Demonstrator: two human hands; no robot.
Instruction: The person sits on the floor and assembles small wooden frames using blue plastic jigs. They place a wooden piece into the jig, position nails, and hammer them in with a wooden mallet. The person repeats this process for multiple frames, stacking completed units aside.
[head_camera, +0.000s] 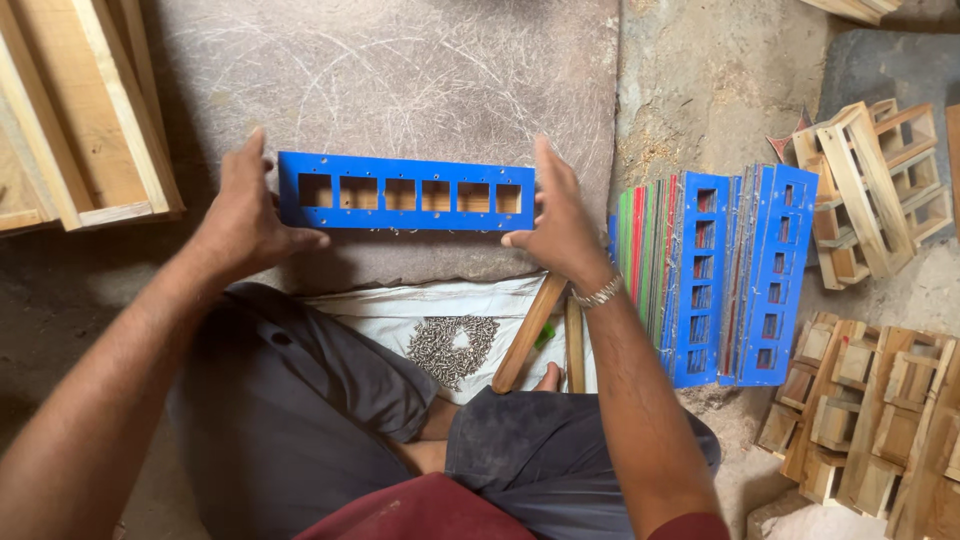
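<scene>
A long blue plate (405, 190) with a row of several square cut-outs lies flat on a scratched grey board (420, 70); wood shows through the openings. My left hand (245, 215) holds its left end, thumb at the lower corner. My right hand (560, 215) grips its right end; a metal bracelet sits on that wrist. Both hands are shut on the plate's ends.
A stack of blue and coloured plates (715, 275) stands on edge at the right. Wooden box frames (870, 180) and more wooden boxes (870, 415) lie further right. A pile of screws (452, 345) sits on white cloth near my knees, beside a wooden stick (528, 335). Wooden frames (80, 110) lie at the upper left.
</scene>
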